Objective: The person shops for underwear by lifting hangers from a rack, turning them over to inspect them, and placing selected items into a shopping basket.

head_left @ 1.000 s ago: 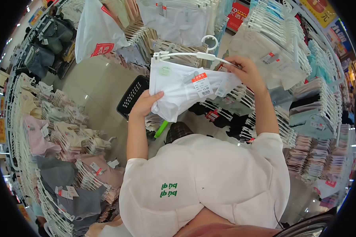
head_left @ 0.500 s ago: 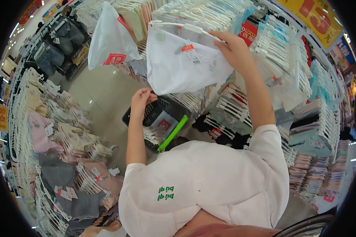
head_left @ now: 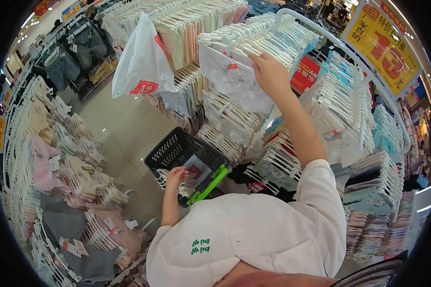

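My right hand (head_left: 270, 75) reaches to the front of a hanging rack, its fingers closed on the end of a white plastic hanger. From that hanger hangs a white garment (head_left: 220, 67) with a red-and-white price tag (head_left: 234, 71). It is up against a row of similar hangers (head_left: 254, 36). My left hand (head_left: 176, 178) is in the air over the near left side of a black shopping basket (head_left: 170, 150), holding nothing I can see, fingers loosely bent and apart. Inside the basket lie white hangers and a packet; a green handle (head_left: 208, 185) rests along its near edge.
A white plastic bag (head_left: 143, 62) with red print hangs left of the rack. Hangers with pink, cream and grey garments (head_left: 50, 160) line the left. More hanger rows (head_left: 342, 103) stand right, below a curved white rail (head_left: 340, 45) and a yellow price sign (head_left: 385, 48).
The white garment has moved away from me, back against the rack's hanger row, with my right hand on its hanger. My left hand has let go of its lower corner and dropped toward the basket.
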The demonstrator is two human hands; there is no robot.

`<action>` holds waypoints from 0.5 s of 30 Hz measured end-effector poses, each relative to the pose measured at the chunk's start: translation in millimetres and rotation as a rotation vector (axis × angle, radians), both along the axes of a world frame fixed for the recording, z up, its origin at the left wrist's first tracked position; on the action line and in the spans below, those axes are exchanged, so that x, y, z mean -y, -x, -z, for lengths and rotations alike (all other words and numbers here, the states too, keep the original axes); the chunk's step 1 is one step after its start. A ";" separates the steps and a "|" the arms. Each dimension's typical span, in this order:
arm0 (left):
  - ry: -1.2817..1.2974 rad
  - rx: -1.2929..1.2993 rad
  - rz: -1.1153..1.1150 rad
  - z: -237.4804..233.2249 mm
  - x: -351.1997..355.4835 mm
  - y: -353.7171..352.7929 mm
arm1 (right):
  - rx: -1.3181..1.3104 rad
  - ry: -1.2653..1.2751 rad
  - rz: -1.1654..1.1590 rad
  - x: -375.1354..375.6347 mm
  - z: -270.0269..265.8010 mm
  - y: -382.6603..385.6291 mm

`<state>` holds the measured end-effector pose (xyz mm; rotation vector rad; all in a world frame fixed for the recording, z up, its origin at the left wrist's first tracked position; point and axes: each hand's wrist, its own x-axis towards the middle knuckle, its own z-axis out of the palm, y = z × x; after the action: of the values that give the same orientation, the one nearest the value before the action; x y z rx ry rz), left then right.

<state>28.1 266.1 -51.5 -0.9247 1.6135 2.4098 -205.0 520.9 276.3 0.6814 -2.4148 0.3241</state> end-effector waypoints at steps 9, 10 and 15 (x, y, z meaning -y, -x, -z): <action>0.032 -0.068 0.061 3.9 -20.8 -3.7 | -0.329 0.062 -0.302 14.3 -24.7 41.1; 0.046 -0.044 0.085 3.1 -23.1 -5.7 | -0.388 0.084 -0.388 20.5 -26.6 51.3; 0.080 -0.011 0.105 -2.2 -28.5 -22.2 | -0.333 0.011 -0.368 30.2 -18.8 68.7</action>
<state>50.3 294.6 -49.3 -0.8177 1.7285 2.3004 -273.7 490.7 295.0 1.0852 -1.9678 0.3406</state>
